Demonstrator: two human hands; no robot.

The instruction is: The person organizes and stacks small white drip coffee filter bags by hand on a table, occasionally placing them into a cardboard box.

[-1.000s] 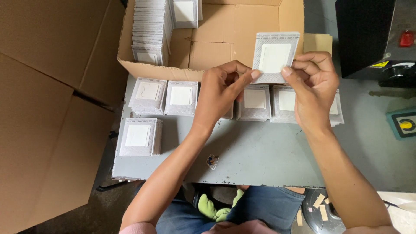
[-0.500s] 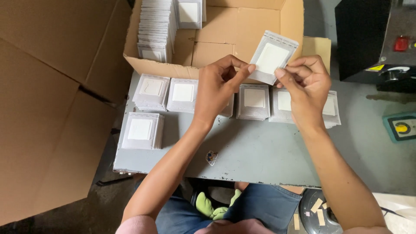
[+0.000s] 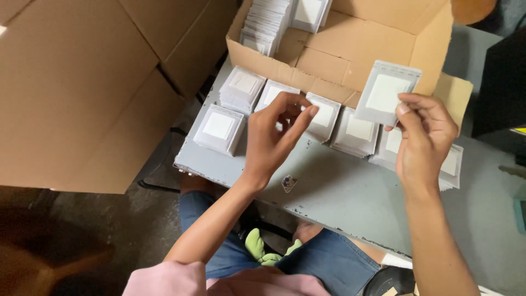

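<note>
We held a flat square white-and-grey plastic pouch (image 3: 387,93) pinched in our raised right hand (image 3: 424,140), above the stacks of pouches (image 3: 356,130) on the grey metal table (image 3: 339,192). Our left hand (image 3: 274,134) hovered empty, fingers loosely curled, beside the brown cardboard box (image 3: 350,52).

A grey metal bench (image 3: 339,192), scuffed along its front edge, is flanked on the left by large brown cardboard cartons (image 3: 82,93). A dim, dark concrete floor (image 3: 131,235) is seen beneath, under flat indoor light.
</note>
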